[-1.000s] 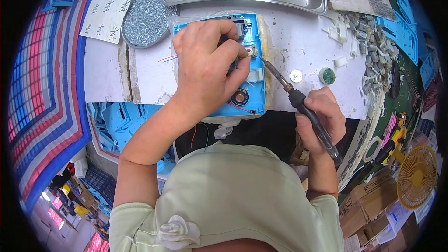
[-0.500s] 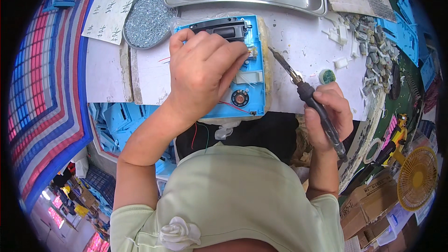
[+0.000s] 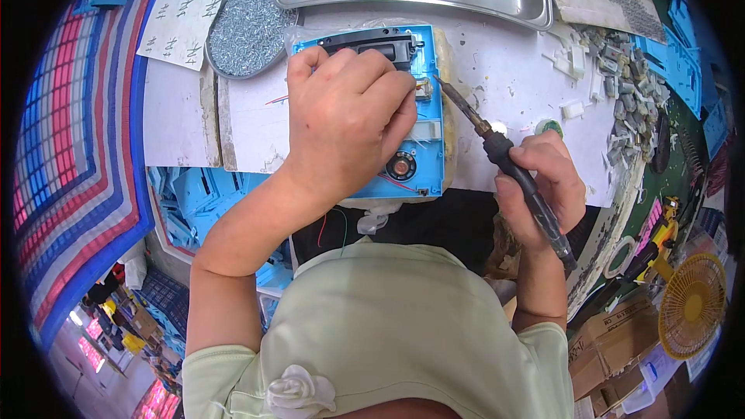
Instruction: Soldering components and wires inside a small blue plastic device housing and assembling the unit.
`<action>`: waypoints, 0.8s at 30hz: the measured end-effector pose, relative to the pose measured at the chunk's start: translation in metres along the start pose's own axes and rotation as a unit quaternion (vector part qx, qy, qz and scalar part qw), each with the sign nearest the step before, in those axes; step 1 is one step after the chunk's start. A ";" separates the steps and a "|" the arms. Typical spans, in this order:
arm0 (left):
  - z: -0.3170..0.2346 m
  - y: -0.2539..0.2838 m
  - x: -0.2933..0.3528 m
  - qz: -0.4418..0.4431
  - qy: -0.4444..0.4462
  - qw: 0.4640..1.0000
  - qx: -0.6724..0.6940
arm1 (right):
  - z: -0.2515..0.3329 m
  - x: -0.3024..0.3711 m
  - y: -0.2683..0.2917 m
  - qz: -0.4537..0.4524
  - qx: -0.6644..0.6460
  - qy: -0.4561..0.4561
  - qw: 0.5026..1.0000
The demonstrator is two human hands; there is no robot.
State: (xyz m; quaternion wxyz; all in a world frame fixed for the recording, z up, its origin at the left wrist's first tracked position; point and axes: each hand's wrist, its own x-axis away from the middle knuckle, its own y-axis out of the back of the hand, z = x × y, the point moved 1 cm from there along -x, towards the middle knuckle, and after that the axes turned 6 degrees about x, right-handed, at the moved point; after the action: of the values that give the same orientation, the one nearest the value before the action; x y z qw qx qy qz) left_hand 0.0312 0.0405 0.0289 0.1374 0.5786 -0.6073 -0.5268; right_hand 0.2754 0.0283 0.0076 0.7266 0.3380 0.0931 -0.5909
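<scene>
My right hand [image 3: 549, 182] grips a soldering iron [image 3: 531, 195] by its dark handle. The iron slants up and to the left, its tip at the right edge of a blue plastic casing [image 3: 431, 163], close to a small metal part [image 3: 424, 89]. Over the casing lies my left hand [image 3: 345, 116], thumb and forefinger pinched together beside that part; whatever they hold is hidden. Inside the casing are a black housing [image 3: 372, 45], a white block [image 3: 423, 131] and a round speaker [image 3: 401, 164] with a red wire. My left hand covers the casing's left side.
A round tray of small metal pieces [image 3: 247, 31] sits at the back left beside a paper sheet [image 3: 180, 19]. Behind the casing stands a steel compartment tray [image 3: 466, 1]. Right of the iron are a green solder spool [image 3: 548, 127] and piled white-and-grey parts [image 3: 621, 97].
The soldering iron has moved left, bringing its tip to the casing's right edge near the small metal part. My left hand has shifted slightly to the right, still pinched.
</scene>
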 end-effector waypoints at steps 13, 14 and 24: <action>0.002 -0.003 0.000 -0.005 -0.001 1.000 -0.002 | 0.005 -0.003 -0.003 0.018 0.011 -0.010 1.000; 0.002 -0.003 0.001 -0.007 -0.002 1.000 -0.002 | 0.006 -0.004 -0.003 0.021 0.012 -0.011 1.000; 0.002 -0.004 0.001 -0.006 -0.003 1.000 -0.006 | 0.008 -0.005 -0.010 0.037 0.081 0.056 0.994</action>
State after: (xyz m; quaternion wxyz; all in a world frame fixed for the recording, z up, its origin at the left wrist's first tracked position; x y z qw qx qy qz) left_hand 0.0313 0.0413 0.0242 0.1358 0.5802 -0.6008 -0.5329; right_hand 0.2626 0.0261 0.0124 0.7118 0.4311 0.0728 -0.5497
